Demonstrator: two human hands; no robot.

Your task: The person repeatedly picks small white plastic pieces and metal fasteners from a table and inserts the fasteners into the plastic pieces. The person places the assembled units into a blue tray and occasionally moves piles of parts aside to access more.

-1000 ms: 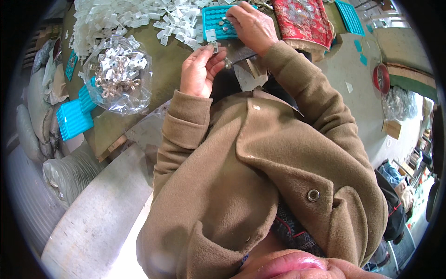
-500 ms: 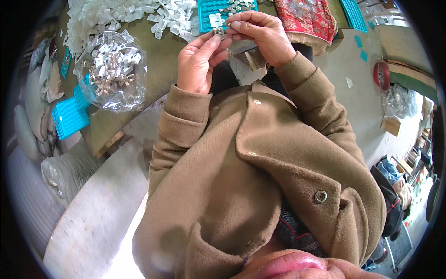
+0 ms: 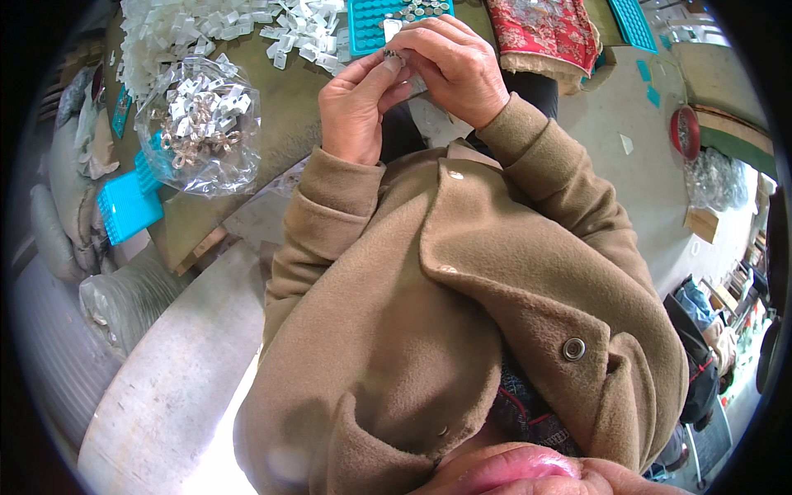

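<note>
My left hand (image 3: 360,103) is closed, thumb and fingers pinching a small white plastic tag (image 3: 392,27) with a dark metal piece at its lower end. Against the tag, the fingers of my right hand (image 3: 459,70) are curled and pressed together, hiding part of it; what they pinch cannot be made out. Just beyond both hands is a blue tray (image 3: 363,31) with round cells, several small round silvery pieces (image 3: 422,10) lying on it.
Loose white plastic tags (image 3: 307,33) are heaped on the table (image 3: 285,107). A clear plastic bag (image 3: 216,177) at left holds tags with coppery clips. Other blue trays (image 3: 132,206) jut past the table's left edge. Right of my hands lies a red patterned cloth (image 3: 549,37).
My right hand has come in left and closer over the tag, covering more of it. My left hand still holds the tag and has shifted slightly. The view has moved a little.
</note>
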